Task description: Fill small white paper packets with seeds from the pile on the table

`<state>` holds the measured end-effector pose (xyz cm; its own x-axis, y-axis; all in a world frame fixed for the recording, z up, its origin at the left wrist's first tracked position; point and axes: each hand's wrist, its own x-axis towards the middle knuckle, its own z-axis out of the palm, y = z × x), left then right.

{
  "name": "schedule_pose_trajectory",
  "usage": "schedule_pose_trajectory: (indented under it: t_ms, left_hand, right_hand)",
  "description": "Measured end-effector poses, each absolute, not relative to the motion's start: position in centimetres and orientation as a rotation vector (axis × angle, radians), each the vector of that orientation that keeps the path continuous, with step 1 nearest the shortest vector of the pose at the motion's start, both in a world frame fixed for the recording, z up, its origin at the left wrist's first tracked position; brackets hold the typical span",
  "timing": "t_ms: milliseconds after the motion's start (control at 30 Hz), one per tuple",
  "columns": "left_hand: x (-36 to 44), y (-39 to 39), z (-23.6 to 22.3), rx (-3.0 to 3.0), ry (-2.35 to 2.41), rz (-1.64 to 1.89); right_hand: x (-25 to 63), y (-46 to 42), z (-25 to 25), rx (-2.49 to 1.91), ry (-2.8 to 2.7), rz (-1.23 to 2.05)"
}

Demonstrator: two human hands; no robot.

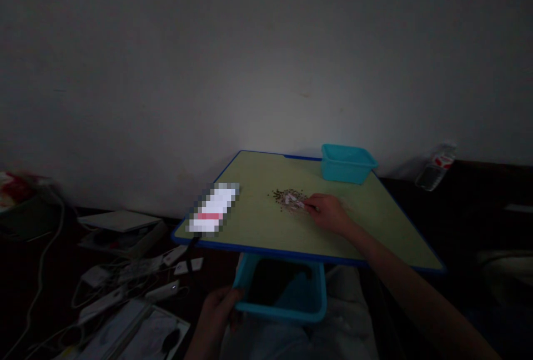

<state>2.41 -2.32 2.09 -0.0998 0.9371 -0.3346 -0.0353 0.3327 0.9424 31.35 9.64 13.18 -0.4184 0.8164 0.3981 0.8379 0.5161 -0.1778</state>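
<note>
My right hand [328,213] reaches over the low table [254,176], its fingers closed on a small pale, thin piece [298,202] that is too blurred to name. Around that piece's tip lies a loose scatter of small dark grains [287,194]. Below the table's near edge, my left hand [220,304] grips the left rim of a blue plastic bin [302,315] on my lap. Dark material [270,279], too dim to make out, covers part of the bin's bottom.
A second blue bin [347,171] stands at the table's far right corner. On the left edge is a lit, pixelated phone-like screen [214,209]. Cables and power strips [162,289] litter the floor at left. A plastic bottle [437,166] is at right, near the wall [266,60].
</note>
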Motion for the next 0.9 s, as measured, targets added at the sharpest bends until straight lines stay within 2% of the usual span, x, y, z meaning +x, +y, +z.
schedule_pose_trajectory:
  t_ms: [900]
  left_hand:
    - [1.97,-2.32,1.55,0.951,1.41,1.006]
  right_hand:
    - [31.24,9.82,13.24,-1.301,-2.36,-0.051]
